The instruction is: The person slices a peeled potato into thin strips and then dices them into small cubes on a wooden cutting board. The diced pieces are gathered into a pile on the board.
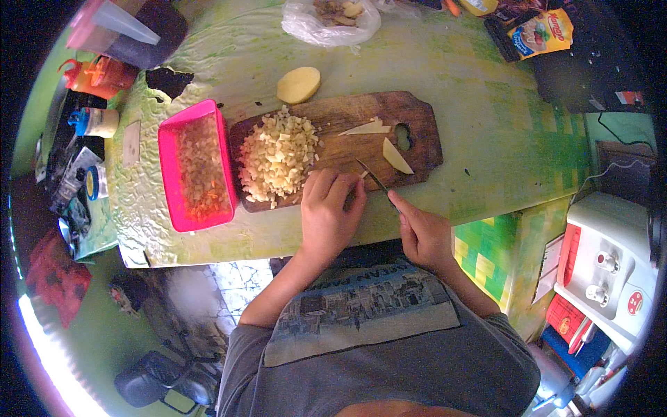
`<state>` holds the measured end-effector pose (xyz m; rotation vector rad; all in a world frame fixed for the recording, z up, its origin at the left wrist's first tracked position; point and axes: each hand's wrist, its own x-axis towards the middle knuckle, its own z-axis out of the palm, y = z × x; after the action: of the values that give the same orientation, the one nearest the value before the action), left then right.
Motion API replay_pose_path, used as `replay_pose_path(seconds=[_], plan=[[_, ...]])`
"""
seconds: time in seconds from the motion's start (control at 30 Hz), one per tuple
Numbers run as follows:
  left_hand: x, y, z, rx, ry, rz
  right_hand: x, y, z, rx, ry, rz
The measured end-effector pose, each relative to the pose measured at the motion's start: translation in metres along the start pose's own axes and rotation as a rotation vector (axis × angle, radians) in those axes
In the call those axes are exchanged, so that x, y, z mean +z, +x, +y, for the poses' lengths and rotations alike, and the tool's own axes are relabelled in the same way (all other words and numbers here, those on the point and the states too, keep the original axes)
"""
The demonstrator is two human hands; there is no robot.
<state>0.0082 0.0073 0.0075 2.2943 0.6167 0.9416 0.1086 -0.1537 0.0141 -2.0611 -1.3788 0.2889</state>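
Note:
My right hand (426,229) grips a small knife (378,180), its blade angled over the front of a wooden cutting board (344,112). Beside the tip, the curled fingers of my left hand (331,206) pinch a small pale potato piece (364,174), mostly hidden by them. A heap of diced potato (281,151) covers the board's left end. Toward its handle hole lie thin potato slices (367,127) and a potato wedge (397,157). Behind the board, a cut potato half (298,85) rests on the tablecloth.
Left of the board, a pink plastic container (169,174) holds diced food with orange bits. A plastic bag (333,34) of peelings lies at the back. Sauce bottles (99,75) and jars (96,122) line the left side. A water dispenser (604,266) stands at right.

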Motion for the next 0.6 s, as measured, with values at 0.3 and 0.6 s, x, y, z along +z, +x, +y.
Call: replay_pose_path(seconds=[0.3, 0.6], plan=[[-0.0018, 0.0015, 0.0011, 0.003, -0.004, -0.007, -0.0031, 0.0029, -0.0047, -0.018, -0.021, -0.005], [-0.0005, 0.0, 0.0005, 0.0, -0.017, -0.011, -0.0028, 0.0006, -0.0012, -0.049, -0.109, -0.058]])
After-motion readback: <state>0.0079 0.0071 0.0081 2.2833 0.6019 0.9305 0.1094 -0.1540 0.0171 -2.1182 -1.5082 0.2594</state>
